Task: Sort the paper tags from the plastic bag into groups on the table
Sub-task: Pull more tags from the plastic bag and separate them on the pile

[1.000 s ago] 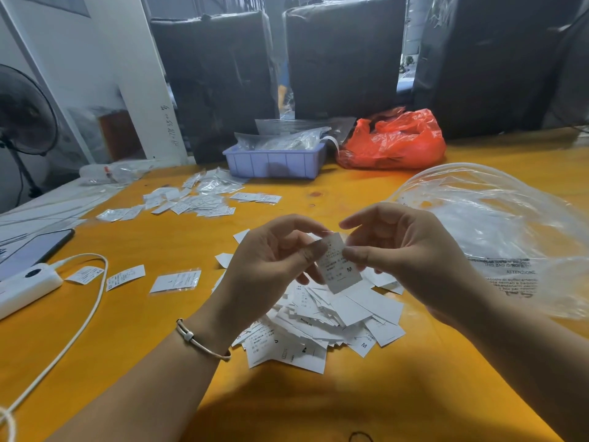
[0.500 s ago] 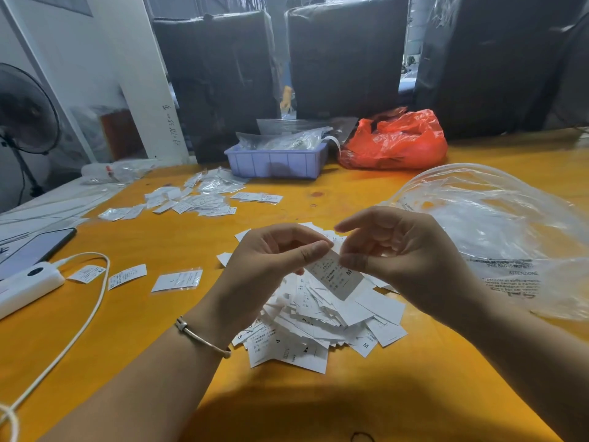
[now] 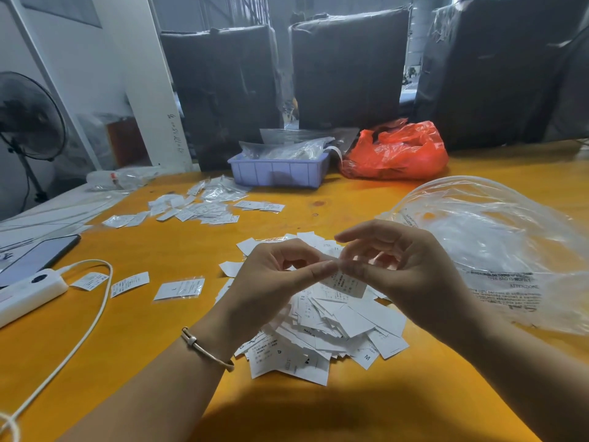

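Note:
A heap of white paper tags (image 3: 331,327) lies on the yellow table (image 3: 159,330) in front of me. Just above the heap, my left hand (image 3: 271,288) and my right hand (image 3: 404,275) meet and together pinch one printed tag (image 3: 345,283) by its top edge. The clear plastic bag (image 3: 497,247) lies crumpled to the right of the heap, behind my right hand. Three single tags (image 3: 180,288) lie in a row at the left, and a spread of tags in small clear sleeves (image 3: 197,207) lies further back.
A white power strip (image 3: 28,291) with its cable and a dark phone (image 3: 35,255) lie at the left edge. At the back stand a lilac tray (image 3: 277,172) holding plastic bags and a red plastic bag (image 3: 398,153). Black wrapped bundles rise behind the table.
Both hands have lowered the pinched tag toward the heap, and it now tilts flatter. My right fingers have shifted along its top edge.

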The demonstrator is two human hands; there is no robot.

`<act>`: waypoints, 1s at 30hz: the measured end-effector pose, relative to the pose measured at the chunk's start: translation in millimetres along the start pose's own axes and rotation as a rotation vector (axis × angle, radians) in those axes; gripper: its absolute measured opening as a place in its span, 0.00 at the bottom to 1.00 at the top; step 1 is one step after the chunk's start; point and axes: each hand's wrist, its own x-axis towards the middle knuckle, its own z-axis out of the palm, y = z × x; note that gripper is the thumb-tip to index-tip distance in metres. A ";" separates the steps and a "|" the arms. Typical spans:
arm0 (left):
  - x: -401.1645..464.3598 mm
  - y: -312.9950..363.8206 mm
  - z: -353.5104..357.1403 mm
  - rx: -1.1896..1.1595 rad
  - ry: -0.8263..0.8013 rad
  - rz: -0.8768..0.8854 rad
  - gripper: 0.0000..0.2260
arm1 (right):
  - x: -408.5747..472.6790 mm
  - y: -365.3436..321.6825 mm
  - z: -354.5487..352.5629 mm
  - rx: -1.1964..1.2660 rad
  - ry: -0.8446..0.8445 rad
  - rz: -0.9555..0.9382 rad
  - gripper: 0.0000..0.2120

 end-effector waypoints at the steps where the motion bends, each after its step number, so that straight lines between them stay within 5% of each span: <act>1: -0.1 0.1 -0.1 -0.021 0.002 0.001 0.09 | 0.0 0.2 0.2 0.003 -0.018 0.012 0.11; 14: 2.3 1.2 -5.5 -0.346 0.011 -0.178 0.11 | 0.9 5.7 1.4 0.026 -0.009 -0.008 0.09; 21: 1.4 1.3 -1.1 -0.135 0.026 -0.210 0.21 | -1.7 5.5 2.7 -0.087 -0.020 -0.068 0.06; 30: 3.5 -0.2 -5.3 -0.308 -0.042 -0.276 0.02 | -2.0 4.7 5.9 -0.184 -0.021 -0.125 0.07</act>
